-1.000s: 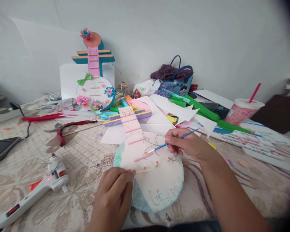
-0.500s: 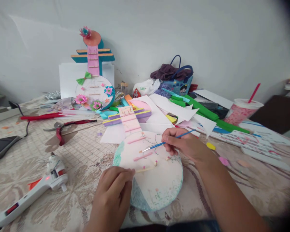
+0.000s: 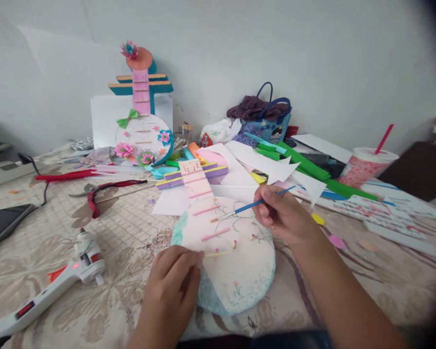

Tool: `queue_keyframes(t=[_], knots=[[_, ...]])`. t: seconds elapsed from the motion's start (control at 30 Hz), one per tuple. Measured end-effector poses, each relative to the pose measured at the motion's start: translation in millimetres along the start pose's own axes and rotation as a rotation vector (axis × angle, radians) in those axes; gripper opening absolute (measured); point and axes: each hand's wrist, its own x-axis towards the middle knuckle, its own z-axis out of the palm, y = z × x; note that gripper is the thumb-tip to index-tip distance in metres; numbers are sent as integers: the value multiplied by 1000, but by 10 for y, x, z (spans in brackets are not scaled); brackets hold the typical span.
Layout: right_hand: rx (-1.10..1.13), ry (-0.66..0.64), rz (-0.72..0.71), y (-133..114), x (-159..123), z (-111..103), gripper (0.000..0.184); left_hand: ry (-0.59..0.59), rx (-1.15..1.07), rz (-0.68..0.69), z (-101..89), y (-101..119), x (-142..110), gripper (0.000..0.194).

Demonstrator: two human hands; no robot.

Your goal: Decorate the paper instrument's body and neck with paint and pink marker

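Note:
A flat craft model of a stringed instrument (image 3: 240, 281) lies on the table, its round white body decorated with drawn flowers and teal edging. Two thin pink sticks cross the body, and a pale stick (image 3: 220, 253) sits lower down. My left hand (image 3: 174, 281) rests over the body's left side, fingers closed at the pale stick's left end. My right hand (image 3: 281, 213) grips a blue paintbrush (image 3: 249, 206) between thumb and fingers. The brush's tan tip hovers over or touches the body above the lower pink stick; I cannot tell which.
A similar finished-looking instrument (image 3: 141, 131) with paper flowers stands against the wall. At left are a glue gun (image 3: 83, 261) with a lit red light, red-handled pruners (image 3: 94, 194) and a phone (image 3: 7, 223). Paper scraps (image 3: 261, 162), a bag (image 3: 276, 128) and a drink cup (image 3: 368, 167) lie beyond.
My right hand has lifted slightly and turned, and the brush tip has moved up from near the lower pink stick. My left hand stays in place.

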Motion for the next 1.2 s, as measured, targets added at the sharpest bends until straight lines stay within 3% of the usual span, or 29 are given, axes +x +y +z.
queue_keyframes(t=[0.37,0.6,0.73,0.83,1.1,1.2], knots=[[50,73,-31,96,38,90,43,109,0,-78,-27,-6,27,10],[106,128,-97,97,31,84,40,167,17,-33,-263,84,134,14],[102,159,-124,82,18,84,42,73,78,-49,-416,129,223,19],[102,156,-136,76,5,87,41,67,134,-63,-469,129,297,17],[151,177,-144,73,-10,66,40,402,297,-219,-487,145,329,18],[140,173,-129,78,-10,70,41,428,271,-307,-467,186,279,18]])
